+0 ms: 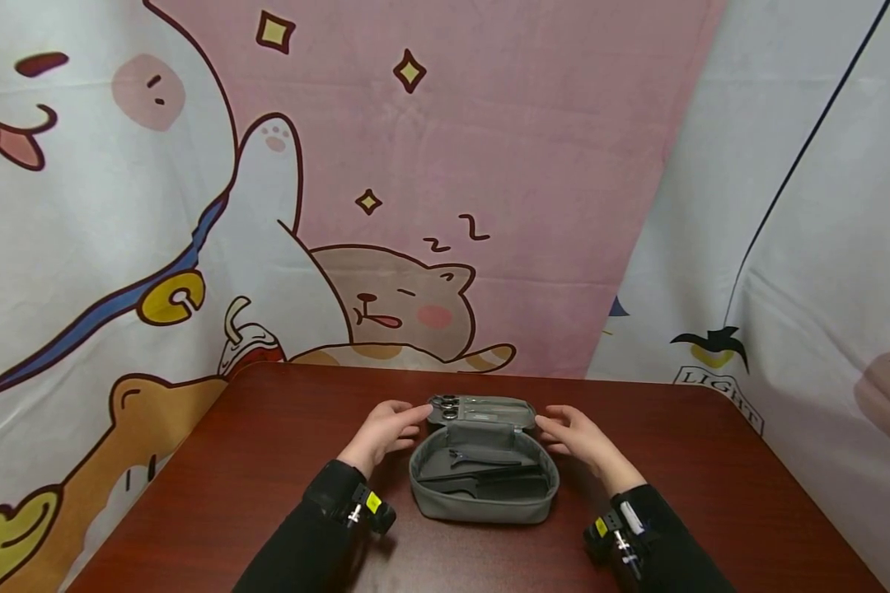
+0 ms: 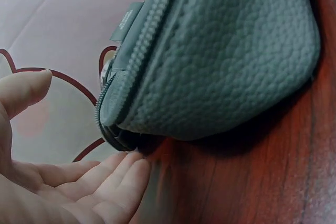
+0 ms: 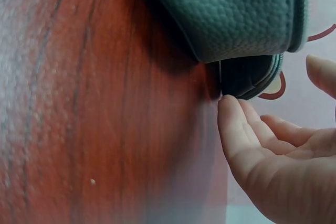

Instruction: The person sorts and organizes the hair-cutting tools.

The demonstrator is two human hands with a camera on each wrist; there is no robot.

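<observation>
A grey-green zippered pouch point(image 1: 484, 502) of pebbled material stands on the table, its lid point(image 1: 489, 410) folded back toward the far side. Metal tools with finger loops point(image 1: 445, 405) sit in the lid's see-through pocket. Inside the body lie a dark comb-like piece point(image 1: 482, 475) and a small grey tool point(image 1: 463, 458). My left hand point(image 1: 391, 430) is at the lid's left edge, thumb apart and fingers extended, fingertips low by the lid in the left wrist view. My right hand point(image 1: 574, 432) mirrors it at the right edge, fingertips right at the lid's underside in the right wrist view.
The reddish-brown wooden table point(image 1: 267, 461) reaches back to a cartoon-printed cloth backdrop point(image 1: 534, 206). Each wrist carries a strapped camera, one on the left sleeve point(image 1: 367, 504) and one on the right sleeve point(image 1: 615, 531).
</observation>
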